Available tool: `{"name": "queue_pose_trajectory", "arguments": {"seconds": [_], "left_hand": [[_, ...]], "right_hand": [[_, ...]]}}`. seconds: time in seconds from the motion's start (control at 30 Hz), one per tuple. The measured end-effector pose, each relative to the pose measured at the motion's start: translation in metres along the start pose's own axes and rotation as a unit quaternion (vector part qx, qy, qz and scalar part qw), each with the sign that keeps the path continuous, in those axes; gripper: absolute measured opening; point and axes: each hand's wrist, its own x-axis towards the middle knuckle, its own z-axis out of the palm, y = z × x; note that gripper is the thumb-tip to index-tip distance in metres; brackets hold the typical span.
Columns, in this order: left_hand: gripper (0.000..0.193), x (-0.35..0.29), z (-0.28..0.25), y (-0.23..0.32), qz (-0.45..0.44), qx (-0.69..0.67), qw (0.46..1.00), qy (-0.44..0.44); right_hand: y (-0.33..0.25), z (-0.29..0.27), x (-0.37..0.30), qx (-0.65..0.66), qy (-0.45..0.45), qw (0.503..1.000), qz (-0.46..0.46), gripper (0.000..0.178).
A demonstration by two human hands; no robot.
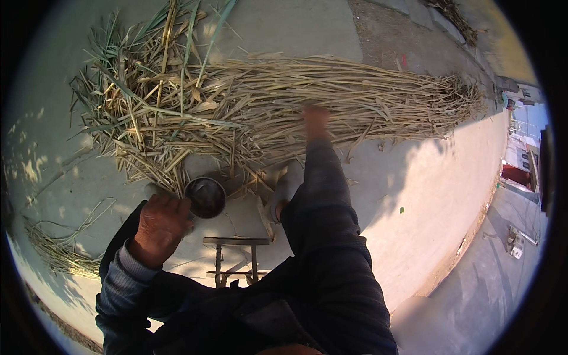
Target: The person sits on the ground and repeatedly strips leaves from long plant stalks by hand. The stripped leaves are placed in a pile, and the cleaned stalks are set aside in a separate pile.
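Observation:
A long, loose heap of dry straw-coloured stalks (367,97) lies on the ground in front of me, with leafy green and tan ends at the left. My right hand (315,121), at the end of an outstretched arm, is over the middle of the heap. It is smeared by motion, so its fingers and anything in them do not show. My left hand (161,228) is near my left knee with its fingers curled closed. What it holds, if anything, is hidden. Just beside it stands a round, dark-rimmed bowl (206,197), with what looks like liquid inside.
A small wooden frame like a low stool (235,241) stands between my legs. Toward the lower left lies a smaller bunch of thin stalks (62,251). Bare concrete ground (438,213) stretches to the right, partly sunlit, with its edge curving along the far right.

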Motion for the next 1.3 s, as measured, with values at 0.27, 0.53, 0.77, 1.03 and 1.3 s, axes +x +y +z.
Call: {"name": "queue_pose_trajectory", "arguments": {"seconds": [0.27,0.53,0.77,1.03,1.3], "left_hand": [[0.036,-0.010,0.032,-0.010,-0.019,0.001,1.000,0.006],[0.034,-0.010,0.013,-0.005,-0.018,0.012,1.000,0.011],[0.021,0.001,0.007,0.000,-0.020,0.017,1.000,-0.014],[0.042,-0.005,0.001,-0.004,0.002,0.006,0.999,0.042],[0.046,0.020,-0.057,0.003,0.012,0.115,0.902,0.416]], "right_hand": [[-0.055,-0.042,-0.024,0.077,-0.016,0.983,0.166,0.031],[-0.054,-0.061,-0.024,-0.007,0.038,0.995,0.094,0.023],[-0.035,-0.071,0.008,0.511,-0.048,0.825,0.238,0.026],[-0.143,-0.219,-0.020,0.659,-0.216,0.719,0.043,0.027],[-0.272,-0.232,-0.217,0.549,-0.258,0.795,-0.004,0.030]]}}
